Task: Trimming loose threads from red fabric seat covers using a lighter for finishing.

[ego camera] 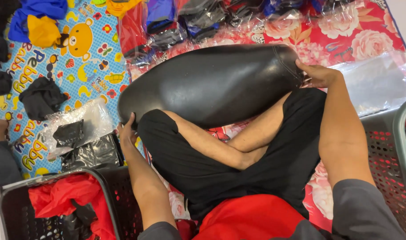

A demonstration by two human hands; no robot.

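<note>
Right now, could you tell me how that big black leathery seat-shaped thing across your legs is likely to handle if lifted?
The black seat cover looks stiff: it keeps its bulging shape between the left hand and right hand. Its glossy surface is probably slippery. Being long and rounded, it may rock or tip without both ends held.

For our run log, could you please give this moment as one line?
left hand: grips seat's narrow end | right hand: grips wide end | black seat: across crossed legs
</note>
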